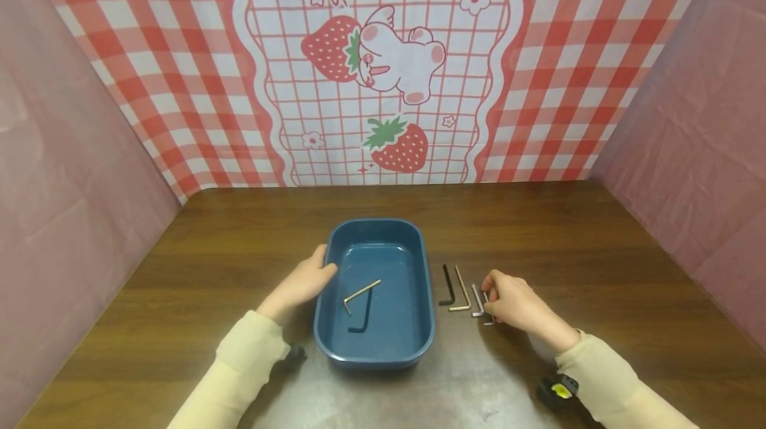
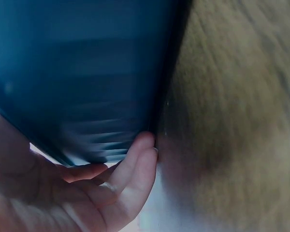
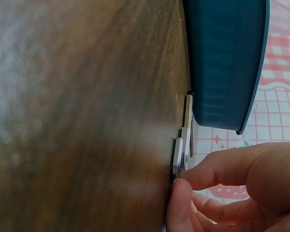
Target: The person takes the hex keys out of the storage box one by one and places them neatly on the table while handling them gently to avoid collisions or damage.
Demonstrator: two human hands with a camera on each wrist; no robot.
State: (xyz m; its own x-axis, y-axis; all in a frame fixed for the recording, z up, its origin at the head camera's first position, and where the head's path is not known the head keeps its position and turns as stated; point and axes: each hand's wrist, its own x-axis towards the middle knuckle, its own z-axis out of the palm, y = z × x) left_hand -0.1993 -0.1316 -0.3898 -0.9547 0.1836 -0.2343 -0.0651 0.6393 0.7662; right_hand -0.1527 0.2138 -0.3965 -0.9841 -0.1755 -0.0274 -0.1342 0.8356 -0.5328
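Observation:
A deep blue rectangular tub (image 1: 374, 357) stands on the table. Inside it lie a gold hex key (image 1: 362, 291) and a black hex key (image 1: 367, 312). My left hand (image 1: 302, 283) holds the tub's left wall, thumb at the rim and fingers against the outside, as the left wrist view shows. To the right of the tub lie a black hex key (image 1: 449, 286), a gold hex key (image 1: 463, 290) and a silver hex key (image 1: 477, 301). My right hand (image 1: 511, 299) pinches the smallest silver hex key (image 1: 489, 323), partly hidden by the fingers, at the table surface.
The brown wooden table (image 1: 239, 236) runs back to a red-and-white checked cloth (image 1: 383, 70) with strawberry prints. Pink cloth (image 1: 78, 116) hangs on both sides. A dark strapped device (image 1: 558, 390) sits at the right wrist.

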